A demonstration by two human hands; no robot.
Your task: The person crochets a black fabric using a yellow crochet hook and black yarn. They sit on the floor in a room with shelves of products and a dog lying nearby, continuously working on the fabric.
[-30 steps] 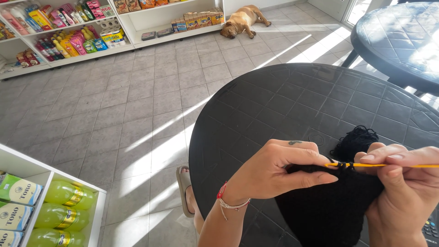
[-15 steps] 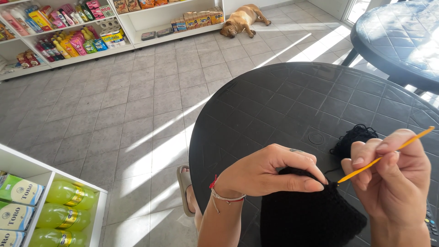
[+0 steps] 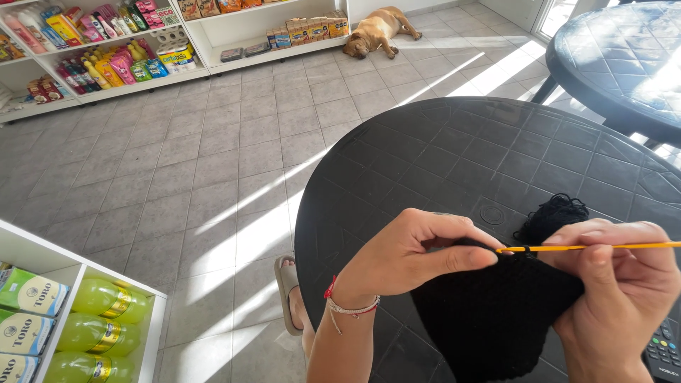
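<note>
My left hand (image 3: 415, 255) pinches the top edge of a black crocheted fabric (image 3: 489, 319) that hangs in front of a round black table (image 3: 454, 156). My right hand (image 3: 624, 284) grips a thin yellow crochet hook (image 3: 603, 247), held level, its tip at the fabric's edge by my left thumb. A ball of black yarn (image 3: 557, 213) lies on the table just behind my hands. A red and white bracelet circles my left wrist.
A tan dog (image 3: 379, 30) sleeps on the tiled floor by white shelves of packaged goods (image 3: 106, 57). A second dark round table (image 3: 624, 64) stands at right. Shelf with green bottles (image 3: 106, 319) at lower left. A sandalled foot (image 3: 287, 291) shows below. A remote control (image 3: 663, 351) lies at the right edge.
The hook has swung from a raised slant to level, its tip back at the fabric's edge. Both hands and the fabric have shifted slightly.
</note>
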